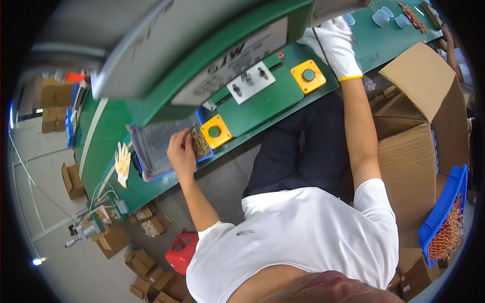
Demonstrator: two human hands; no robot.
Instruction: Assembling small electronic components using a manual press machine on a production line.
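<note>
My bare left hand (182,150) is over a blue tray (204,157) at the left of the bench, its fingers bent together at the edge of a heap of small brass-coloured metal parts (200,143). Whatever is between the fingertips is too small to make out. My right hand (336,48) wears a white knitted glove with a yellow cuff and reaches past the right side of the green machine (298,20). The machine's edge hides part of its fingers, and a thin dark line crosses the glove. Between my hands lies a metal fixture plate (251,83) with dark fittings.
Yellow button boxes with green buttons stand at the left (216,131) and right (308,77) of the fixture. A loose glove (122,164) lies beyond the tray. At right are an open carton (409,156) and a blue bin (439,212); a red stool (181,252) stands lower left.
</note>
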